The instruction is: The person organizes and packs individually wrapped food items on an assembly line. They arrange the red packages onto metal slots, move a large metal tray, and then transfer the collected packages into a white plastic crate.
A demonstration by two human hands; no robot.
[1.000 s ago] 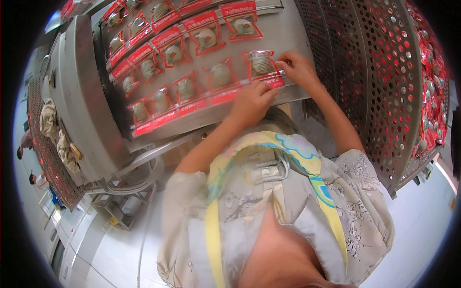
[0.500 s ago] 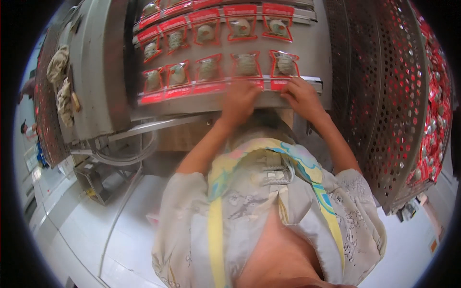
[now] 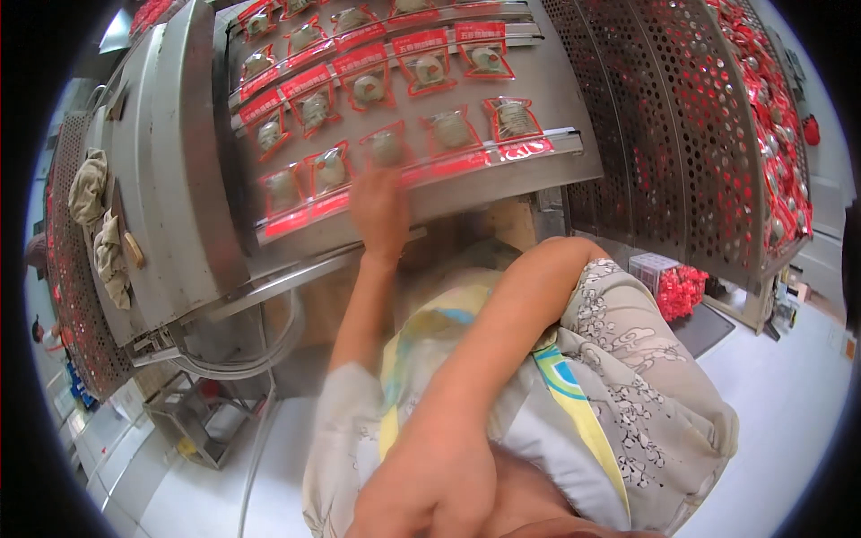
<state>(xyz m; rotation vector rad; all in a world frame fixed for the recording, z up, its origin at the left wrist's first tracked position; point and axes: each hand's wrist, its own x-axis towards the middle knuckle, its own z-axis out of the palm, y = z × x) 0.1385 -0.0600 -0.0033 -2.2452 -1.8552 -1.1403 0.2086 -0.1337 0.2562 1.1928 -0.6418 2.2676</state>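
Rows of small clear packets with red edges, each holding a rounded pale greenish item, lie on the metal bed of a machine (image 3: 475,188). The front row includes a packet (image 3: 516,119) at its right end, its red edge over a narrow metal bar (image 3: 563,142). My left hand (image 3: 380,211) is at the front row near a middle packet (image 3: 386,148); motion smears its fingers. Bent back across my chest, my right arm brings my right hand (image 3: 435,484) to the lower picture edge, away from the packets. Its fingers are mostly cut off or hidden.
A raised steel cover (image 3: 175,134) stands left of the bed, with crumpled cloths (image 3: 88,188) and a wooden-handled tool (image 3: 134,250) on its far side. Perforated metal panels (image 3: 655,125) rise at the right, with many red packets (image 3: 778,134) beyond. A red heap (image 3: 678,291) sits lower right.
My right hand has left the front row and come up toward my chest and the lower picture edge. My left hand has shifted left along the row. The whole view has turned somewhat.
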